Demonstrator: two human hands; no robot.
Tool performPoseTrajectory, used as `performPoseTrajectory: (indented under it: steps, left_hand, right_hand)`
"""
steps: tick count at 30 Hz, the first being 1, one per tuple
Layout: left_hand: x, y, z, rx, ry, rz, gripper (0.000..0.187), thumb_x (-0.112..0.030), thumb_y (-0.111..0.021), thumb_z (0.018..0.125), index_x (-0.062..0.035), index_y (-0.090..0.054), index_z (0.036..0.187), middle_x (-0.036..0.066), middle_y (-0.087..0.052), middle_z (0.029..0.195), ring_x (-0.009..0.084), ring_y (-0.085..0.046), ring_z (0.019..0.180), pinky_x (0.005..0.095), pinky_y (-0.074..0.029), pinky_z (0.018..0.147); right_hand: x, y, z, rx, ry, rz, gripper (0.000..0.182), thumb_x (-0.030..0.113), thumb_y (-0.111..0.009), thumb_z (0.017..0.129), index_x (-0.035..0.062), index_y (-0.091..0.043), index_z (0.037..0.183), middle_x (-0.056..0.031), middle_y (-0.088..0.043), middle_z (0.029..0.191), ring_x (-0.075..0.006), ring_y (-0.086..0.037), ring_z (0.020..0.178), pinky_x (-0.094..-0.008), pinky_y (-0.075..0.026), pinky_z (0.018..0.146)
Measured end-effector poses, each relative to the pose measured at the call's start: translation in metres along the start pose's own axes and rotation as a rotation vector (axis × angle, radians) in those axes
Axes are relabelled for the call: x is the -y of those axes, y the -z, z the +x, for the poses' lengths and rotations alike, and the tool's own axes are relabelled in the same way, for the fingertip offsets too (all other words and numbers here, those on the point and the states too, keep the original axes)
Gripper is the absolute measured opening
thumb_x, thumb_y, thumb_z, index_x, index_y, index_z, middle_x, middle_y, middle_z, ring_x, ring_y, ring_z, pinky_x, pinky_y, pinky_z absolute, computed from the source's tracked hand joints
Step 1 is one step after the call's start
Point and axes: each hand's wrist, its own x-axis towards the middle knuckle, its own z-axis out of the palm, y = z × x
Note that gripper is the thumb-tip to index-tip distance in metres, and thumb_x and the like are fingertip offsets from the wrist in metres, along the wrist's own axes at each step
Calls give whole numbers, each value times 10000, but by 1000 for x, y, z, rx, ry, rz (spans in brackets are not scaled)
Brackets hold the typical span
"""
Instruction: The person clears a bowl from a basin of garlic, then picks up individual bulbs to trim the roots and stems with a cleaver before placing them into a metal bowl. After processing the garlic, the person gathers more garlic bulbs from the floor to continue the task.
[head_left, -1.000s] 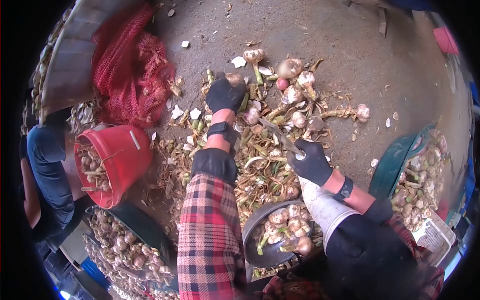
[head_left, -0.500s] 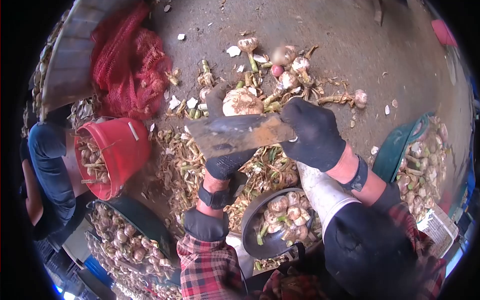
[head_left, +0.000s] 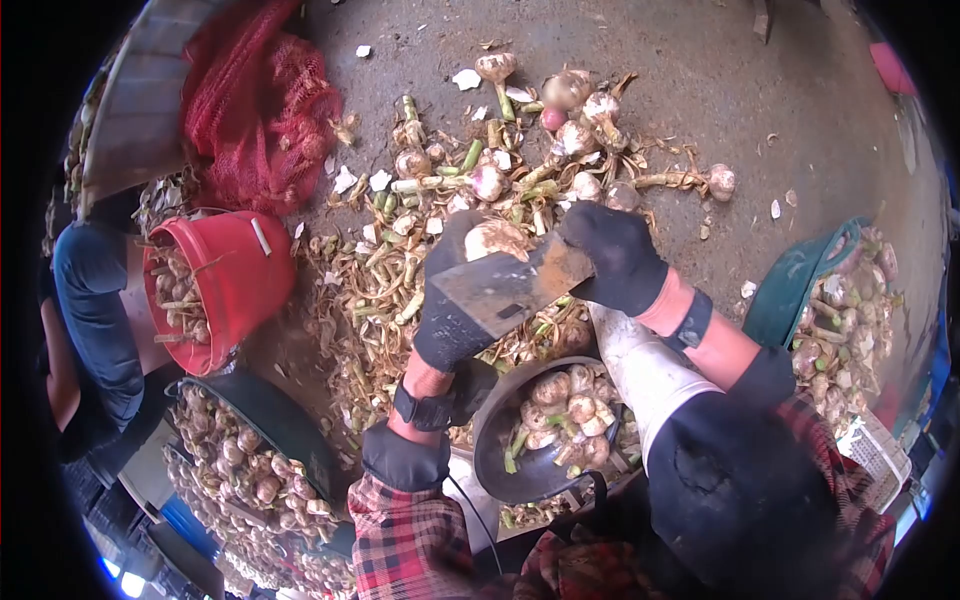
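My left hand (head_left: 450, 325), in a dark glove, is closed round a large garlic bulb (head_left: 497, 240). My right hand (head_left: 612, 258), also gloved, grips a broad cleaver-like knife (head_left: 490, 290) with a rust-brown patch near the hand. The blade lies across the front of my left hand, just below the bulb, and hides part of the fingers. Beneath both hands, cut garlic stalks and dry skins (head_left: 385, 290) cover the floor. A black bowl (head_left: 488, 440) with several trimmed bulbs stands close to my body, below the knife.
Loose garlic bulbs (head_left: 575, 138) lie ahead on the concrete floor. On the left are a red bucket (head_left: 245, 280) of stalks, a red mesh sack (head_left: 265, 130) and a full green tub (head_left: 290, 430). Another green tub (head_left: 790, 300) stands right. A person's knee (head_left: 95, 290) shows at far left.
The knife has tilted, its free end dropping over my left hand. The bulb and my left hand have shifted slightly right and down, uncovering bulbs on the floor behind.
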Motion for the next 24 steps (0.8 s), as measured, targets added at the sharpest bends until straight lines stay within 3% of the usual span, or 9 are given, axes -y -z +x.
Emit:
performPoseTrajectory:
  steps: [1,3,5,7,10,13,15,22,24]
  left_hand:
    - [-5,-1,2,-14,-42,304,595,-224,-792,724,-42,-553,1238,79,-637,1069,242,-624,934,339,-511,775]
    - [-10,-7,-1,-38,33,192,558,-215,-797,695,-38,-572,1174,63,-629,1000,202,-618,898,318,-514,752]
    - [-56,-8,-3,-36,50,-139,704,-272,-831,697,31,-484,1230,66,-655,920,127,-627,820,285,-512,774]
    - [-62,-2,-2,-75,194,-151,665,-350,-779,729,17,-508,1213,69,-626,1008,147,-611,922,291,-507,817]
    - [-46,11,10,-357,344,-302,591,-308,-787,743,-21,-524,1188,62,-605,1033,150,-599,928,288,-525,789]
    - [-21,16,8,-568,291,-643,517,-172,-789,763,-25,-521,1180,70,-616,1002,179,-634,932,299,-566,787]
    - [-7,7,6,-698,240,-953,323,-71,-646,878,6,-499,1155,121,-608,1022,236,-635,979,374,-582,859]
    - [-35,-50,22,-824,217,-1378,343,-163,-567,947,106,-485,1144,213,-583,1114,277,-584,1075,362,-496,1005]
    - [-43,-58,18,-880,264,-1505,266,-146,-565,945,61,-518,1106,209,-605,1073,299,-597,1072,395,-518,985]
  right_hand:
    - [-4,-6,-5,4,5,3,413,128,-772,548,85,-543,890,-86,-559,793,-307,-625,723,-405,-510,584]
    - [-15,-17,-16,-10,-36,-4,318,145,-737,617,87,-559,874,-103,-590,802,-321,-629,732,-418,-517,601]
    - [-65,-30,-43,79,-358,-215,222,161,-695,684,83,-583,859,-133,-614,784,-338,-634,726,-432,-521,622]
    - [-48,-8,-41,32,-406,-261,139,167,-672,738,72,-610,818,-151,-622,738,-360,-634,674,-447,-523,608]
    - [-35,-6,-24,-149,-383,-118,107,98,-684,736,62,-611,807,-149,-610,688,-329,-630,605,-405,-495,530]
    - [-14,-13,-17,-154,-470,138,103,110,-678,757,47,-600,782,-154,-584,600,-320,-608,525,-386,-470,481]
    - [5,-25,-15,-178,-479,267,143,136,-663,790,28,-581,744,-159,-541,532,-299,-586,475,-367,-440,450]
    - [20,-28,7,-319,-373,250,134,79,-646,791,29,-541,724,-162,-541,589,-285,-595,511,-370,-429,468]
    - [14,-31,0,-349,-376,246,116,52,-638,780,27,-539,727,-173,-557,641,-293,-602,545,-377,-434,481]
